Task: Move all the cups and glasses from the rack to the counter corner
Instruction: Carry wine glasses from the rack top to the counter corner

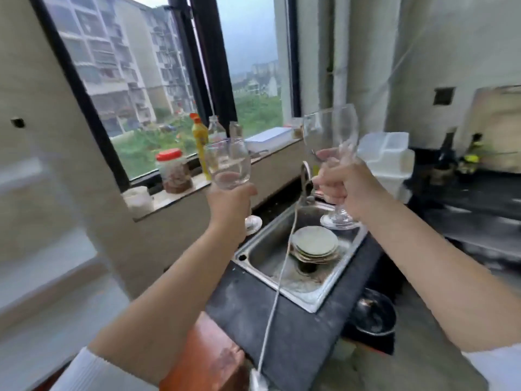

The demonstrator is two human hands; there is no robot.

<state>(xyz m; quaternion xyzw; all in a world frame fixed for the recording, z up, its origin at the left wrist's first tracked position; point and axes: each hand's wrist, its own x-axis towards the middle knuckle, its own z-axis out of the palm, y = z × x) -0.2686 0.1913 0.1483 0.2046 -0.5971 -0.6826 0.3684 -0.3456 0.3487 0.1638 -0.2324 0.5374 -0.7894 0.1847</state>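
Observation:
My left hand [229, 206] grips the stem of a clear wine glass [227, 163], held upright in the air in front of the windowsill. My right hand [342, 187] grips the stems of two clear wine glasses [331, 131], their bowls side by side above my fist and their feet [338, 220] showing below it. Both hands are raised over the steel sink [313, 301]. No rack is in view.
A stack of plates [314, 244] lies in the sink, with a tap [306, 176] behind it. On the windowsill stand a red-lidded jar [172, 170], a yellow bottle [200, 142] and glass bottles. Dark counter [282, 334] surrounds the sink; white containers [386, 156] sit at right.

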